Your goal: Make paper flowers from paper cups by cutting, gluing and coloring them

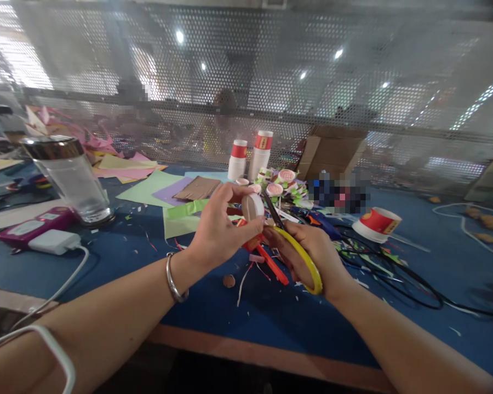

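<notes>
My left hand [224,224] grips a small round white paper piece [253,207], like a cup bottom, between thumb and fingers. Yellow-handled scissors [298,249] are in my right hand [318,254], their dark blades pointing up beside the white piece. Whether the blades touch it I cannot make out. Just under my hands lies a red strip [273,266], and a small brown disc [229,281] rests on the blue table [213,312]. Behind the scissors is a pile of round pieces with green paper [285,183].
Two stacks of red and white cups [238,158] stand behind my hands. Another cup [378,224] is tilted at the right, near black cables [411,293]. On the left are a glass bottle [72,186], a purple power strip [36,227] and coloured paper [148,189]. A cardboard box [331,153] stands behind.
</notes>
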`<act>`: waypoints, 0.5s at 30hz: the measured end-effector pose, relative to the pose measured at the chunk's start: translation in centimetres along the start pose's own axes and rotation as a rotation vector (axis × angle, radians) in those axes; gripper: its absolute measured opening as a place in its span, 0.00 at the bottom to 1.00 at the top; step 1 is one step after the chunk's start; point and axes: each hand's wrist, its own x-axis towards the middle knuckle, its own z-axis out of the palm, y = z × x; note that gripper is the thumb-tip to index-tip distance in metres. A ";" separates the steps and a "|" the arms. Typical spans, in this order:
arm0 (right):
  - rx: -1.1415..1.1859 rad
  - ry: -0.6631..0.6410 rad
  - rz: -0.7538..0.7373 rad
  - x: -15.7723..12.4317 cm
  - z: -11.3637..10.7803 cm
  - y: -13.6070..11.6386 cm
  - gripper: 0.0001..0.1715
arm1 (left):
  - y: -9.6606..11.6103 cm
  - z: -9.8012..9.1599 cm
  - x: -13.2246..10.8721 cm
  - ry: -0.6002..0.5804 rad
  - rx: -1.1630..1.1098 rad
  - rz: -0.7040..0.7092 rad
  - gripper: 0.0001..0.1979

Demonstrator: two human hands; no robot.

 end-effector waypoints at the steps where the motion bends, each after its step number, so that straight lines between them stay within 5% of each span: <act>1: 0.033 0.008 0.019 0.0 0.0 0.0 0.28 | 0.0 0.0 0.1 0.019 -0.020 -0.015 0.20; 6: 0.251 0.040 0.123 0.4 -0.2 -0.2 0.28 | 0.0 -0.1 0.3 0.032 -0.112 -0.117 0.26; 15: 0.365 0.111 0.095 0.6 -0.5 -0.3 0.27 | 0.1 0.2 -0.1 -0.196 -0.361 -0.139 0.24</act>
